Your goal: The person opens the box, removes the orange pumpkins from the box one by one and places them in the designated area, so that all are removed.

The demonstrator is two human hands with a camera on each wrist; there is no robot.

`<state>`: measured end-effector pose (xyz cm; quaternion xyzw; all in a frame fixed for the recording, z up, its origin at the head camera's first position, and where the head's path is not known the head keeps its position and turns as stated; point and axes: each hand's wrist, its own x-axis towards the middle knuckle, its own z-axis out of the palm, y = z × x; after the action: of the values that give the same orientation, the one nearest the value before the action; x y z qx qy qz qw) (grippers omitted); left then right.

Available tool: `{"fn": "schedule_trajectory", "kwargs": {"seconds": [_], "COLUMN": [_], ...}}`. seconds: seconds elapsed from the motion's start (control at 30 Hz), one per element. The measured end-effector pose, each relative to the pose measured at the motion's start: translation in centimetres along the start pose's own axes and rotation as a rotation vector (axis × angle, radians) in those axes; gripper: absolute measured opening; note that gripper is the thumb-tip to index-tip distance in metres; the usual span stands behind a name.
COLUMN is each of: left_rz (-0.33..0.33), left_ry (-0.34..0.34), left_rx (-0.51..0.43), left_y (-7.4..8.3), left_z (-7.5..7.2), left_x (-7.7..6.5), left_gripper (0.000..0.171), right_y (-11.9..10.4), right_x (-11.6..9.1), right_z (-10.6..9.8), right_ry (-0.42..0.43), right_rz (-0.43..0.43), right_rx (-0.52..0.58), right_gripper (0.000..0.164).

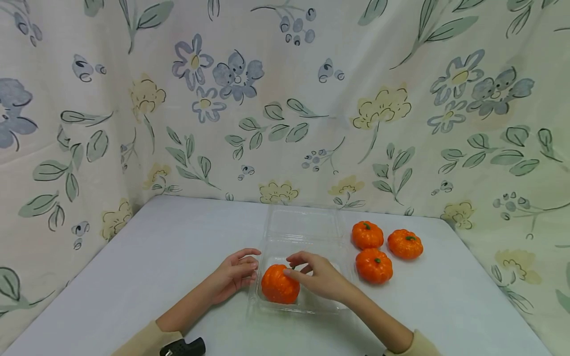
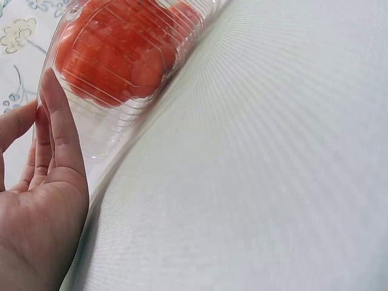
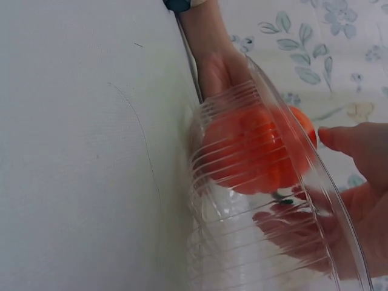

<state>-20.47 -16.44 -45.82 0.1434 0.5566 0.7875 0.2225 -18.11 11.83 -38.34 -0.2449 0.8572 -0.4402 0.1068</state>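
A small orange pumpkin [image 1: 278, 287] with a green stem sits tilted in the left part of a clear plastic clamshell box [image 1: 307, 311]. My right hand [image 1: 321, 278] reaches over the box, its thumb beside the pumpkin and its fingers loosely bent near the stem. In the right wrist view, a slight gap shows between the thumb [image 3: 339, 140] and the pumpkin [image 3: 257, 148]. My left hand [image 1: 232, 278] is at the box's left side, fingers extended. The left wrist view shows those fingers [image 2: 65, 136] against the clear wall, with nothing gripped.
Three more orange pumpkins stand on the table right of the box: one at the back [image 1: 367, 235], one in front [image 1: 374, 266] and one farther right [image 1: 404, 244]. The box's lid [image 1: 304, 222] lies folded open toward the back. A floral curtain [image 1: 285, 99] hangs behind the white table [image 1: 178, 247].
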Motion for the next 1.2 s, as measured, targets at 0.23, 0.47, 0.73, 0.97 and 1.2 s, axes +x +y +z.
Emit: {"fn": "schedule_trajectory", "kwargs": {"seconds": [0.23,0.47,0.73,0.97,1.2], "left_rz": [0.001,-0.013,-0.018,-0.007,0.006], "left_ry": [-0.004,0.007,0.017,0.003,-0.003], "left_rx": [0.005,0.005,-0.004,-0.009,-0.018], "left_y": [0.1,0.1,0.0,-0.1,-0.1], "left_z": [0.0,0.0,0.0,0.2,0.1], "left_x": [0.0,0.0,0.2,0.2,0.1], "left_gripper": [0.026,0.027,0.027,0.026,0.026], "right_y": [0.2,0.4,0.4,0.9,1.1], "right_x": [0.2,0.2,0.2,0.0,-0.1], "right_z": [0.5,0.7,0.4,0.0,-0.9], "right_ry": [-0.073,-0.148,-0.196,-0.147,-0.087], "right_rz": [-0.012,-0.055,-0.081,-0.106,-0.155], "right_rx": [0.043,0.109,0.159,0.116,0.050], "right_gripper": [0.041,0.036,0.037,0.036,0.038]}}
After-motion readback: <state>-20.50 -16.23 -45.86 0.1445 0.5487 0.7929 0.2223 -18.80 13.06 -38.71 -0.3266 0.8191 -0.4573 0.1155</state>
